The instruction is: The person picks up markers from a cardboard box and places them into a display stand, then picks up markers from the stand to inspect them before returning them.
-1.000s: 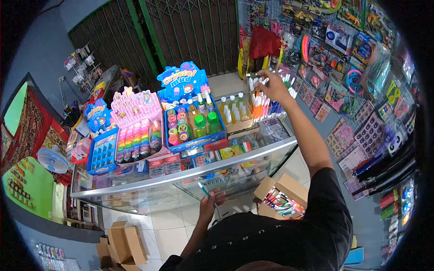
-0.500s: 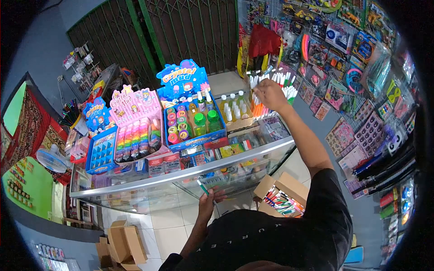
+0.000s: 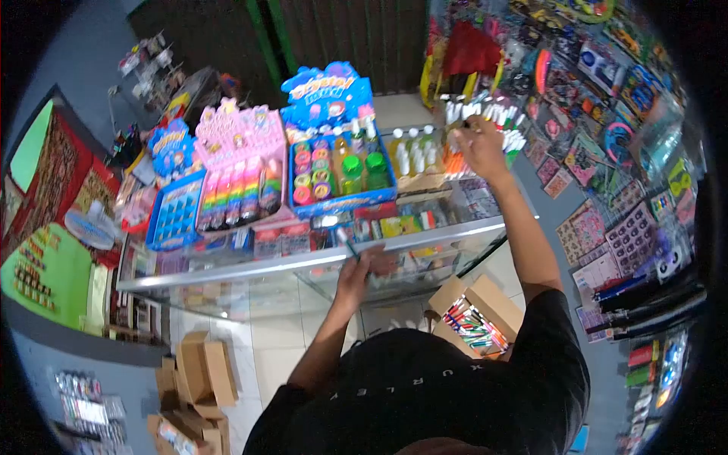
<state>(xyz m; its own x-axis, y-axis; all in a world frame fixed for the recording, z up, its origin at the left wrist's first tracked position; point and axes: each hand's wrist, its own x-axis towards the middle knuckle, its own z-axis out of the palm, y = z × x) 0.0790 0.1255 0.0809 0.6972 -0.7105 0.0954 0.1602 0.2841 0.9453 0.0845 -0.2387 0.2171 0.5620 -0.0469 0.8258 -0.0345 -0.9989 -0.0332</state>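
Note:
In my left hand [image 3: 356, 274], closed near the front edge of the glass counter [image 3: 250, 271], is a green marker [image 3: 347, 244] with a white end, tilted upward. My right hand [image 3: 479, 144] is at the markers [image 3: 497, 114] standing upright in a group at the counter's right end. Its fingers are bent and blurred against the white and orange markers, and whether they hold one is unclear. Just left of that group stand small bottles with white caps [image 3: 413, 152].
Display boxes of crystal mud [image 3: 343, 199] and rainbow tubes [image 3: 239, 193] line the counter. An open carton of markers [image 3: 497, 303] lies below on the right, other cartons [image 3: 199, 368] at lower left. Packaged toys hang on the right wall.
The view has shifted, so the counter sits higher in the frame. My left hand has risen with the green marker to the counter's front edge. My right hand remains at the upright markers.

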